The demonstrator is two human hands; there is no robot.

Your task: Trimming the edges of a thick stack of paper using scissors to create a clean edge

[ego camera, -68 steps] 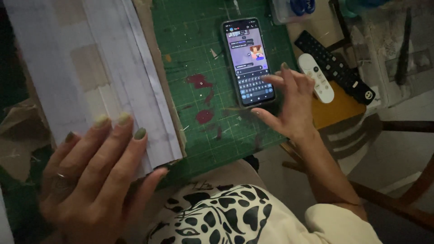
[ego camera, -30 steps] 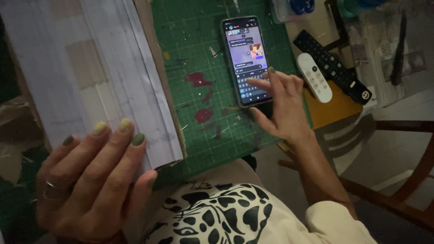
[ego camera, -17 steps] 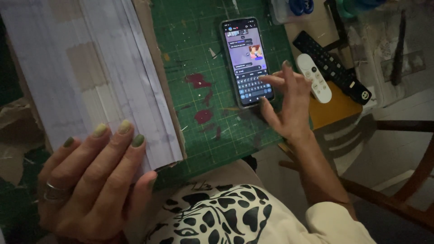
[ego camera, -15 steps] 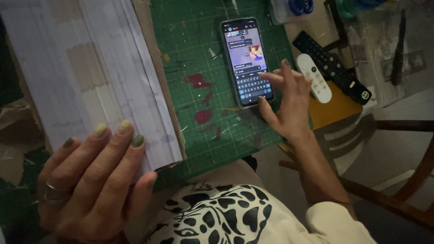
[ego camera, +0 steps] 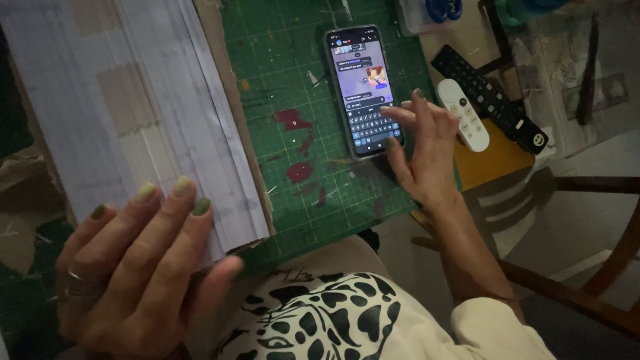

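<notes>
My left hand lies flat, fingers spread, on the near end of a long pale folded paper piece backed with brown cardboard. It holds nothing. My right hand hovers over a smartphone that lies face up on the green cutting mat. Its index finger touches the on-screen keyboard at the phone's lower right edge. The phone's screen is lit with a chat and keyboard. Dark red stains mark the mat near the phone.
A white remote and a black remote lie right of the phone, over a yellow surface. A clear box with blue scissors sits at the top. A wooden chair frame stands at lower right.
My right hand's fingers have shifted slightly over the phone's keyboard, tapping in different spots. My left hand has stayed pressed on the paper piece.
</notes>
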